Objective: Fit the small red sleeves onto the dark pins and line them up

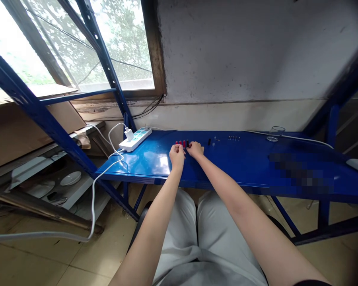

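Note:
My left hand (177, 154), its fingers pinched together, is at the near side of a short row of small red pieces (180, 142) on the blue table (149, 161). My right hand (197, 149) rests just right of it, fingers curled and pressed together by a small dark upright piece (187, 142). Whatever either hand pinches is hidden or too small to name. Right of my right hand are another small black piece (209, 141) and a few tiny clear bits (214, 143). Farther right lies a row of several tiny metallic pieces (234, 138).
A white power strip (136, 139) with a plugged-in charger (129, 134) and cable sits at the table's left end. At the back right stands a clear glass (275, 135). Blue rack posts (104, 51) rise at the left, beside a cardboard box (38, 123).

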Available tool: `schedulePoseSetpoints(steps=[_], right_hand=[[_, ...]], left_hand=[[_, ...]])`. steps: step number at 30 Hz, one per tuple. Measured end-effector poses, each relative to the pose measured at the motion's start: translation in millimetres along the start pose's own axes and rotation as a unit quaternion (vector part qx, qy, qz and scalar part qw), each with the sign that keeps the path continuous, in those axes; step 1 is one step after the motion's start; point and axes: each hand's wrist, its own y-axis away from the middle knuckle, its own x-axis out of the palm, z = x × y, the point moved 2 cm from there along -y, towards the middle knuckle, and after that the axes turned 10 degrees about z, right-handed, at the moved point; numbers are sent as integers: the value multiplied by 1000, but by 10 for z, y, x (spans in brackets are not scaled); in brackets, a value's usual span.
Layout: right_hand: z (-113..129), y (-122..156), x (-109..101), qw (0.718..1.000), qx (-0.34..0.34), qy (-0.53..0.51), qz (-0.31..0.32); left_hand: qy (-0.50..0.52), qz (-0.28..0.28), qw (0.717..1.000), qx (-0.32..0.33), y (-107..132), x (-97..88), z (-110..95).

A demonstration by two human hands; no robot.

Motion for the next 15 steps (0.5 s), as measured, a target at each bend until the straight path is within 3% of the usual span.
schedulePoseSetpoints(steps=[4, 10, 15], right_hand=[[-59, 114, -114, 999, -41, 15, -31], [-147, 510, -370, 971, -188, 108, -105], [-286, 737, -397, 962, -215, 100, -132]], left_hand=[[-8, 32, 999, 23, 28, 30, -37], [-53, 88, 989, 104, 91, 97, -79], [-32, 147, 985, 82, 51, 148, 7]])
